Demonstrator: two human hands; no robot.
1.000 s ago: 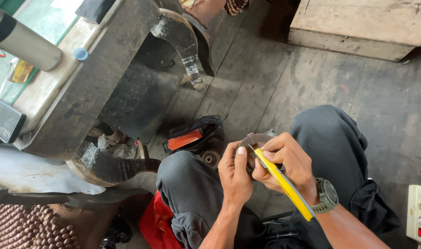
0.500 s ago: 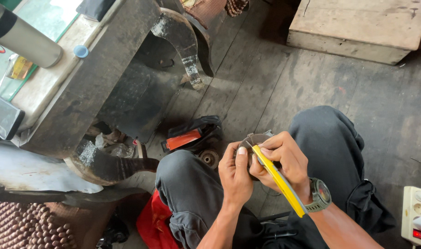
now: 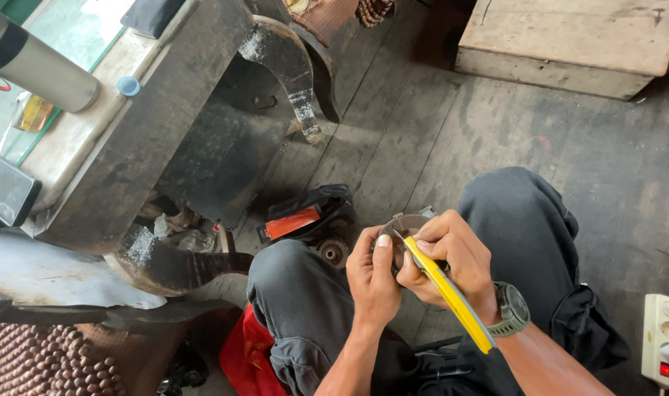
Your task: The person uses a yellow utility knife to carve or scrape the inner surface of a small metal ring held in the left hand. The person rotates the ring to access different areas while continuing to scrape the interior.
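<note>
Trimming step in hand: left hand [image 3: 375,282] pinching small grey curved piece [image 3: 402,224] above lap; right hand [image 3: 451,260] clamped on yellow-handled knife [image 3: 451,297], blade tip at piece's edge. Next stroke probably needs firm pinch, shallow controlled cut away from thumb.

Crinkled yellow-gold foil packet [image 3: 32,114]: on the glass-topped table, far left (beside a metal flask). Dark square screen-like device [image 3: 6,192]: table's near edge, unlit.
</note>
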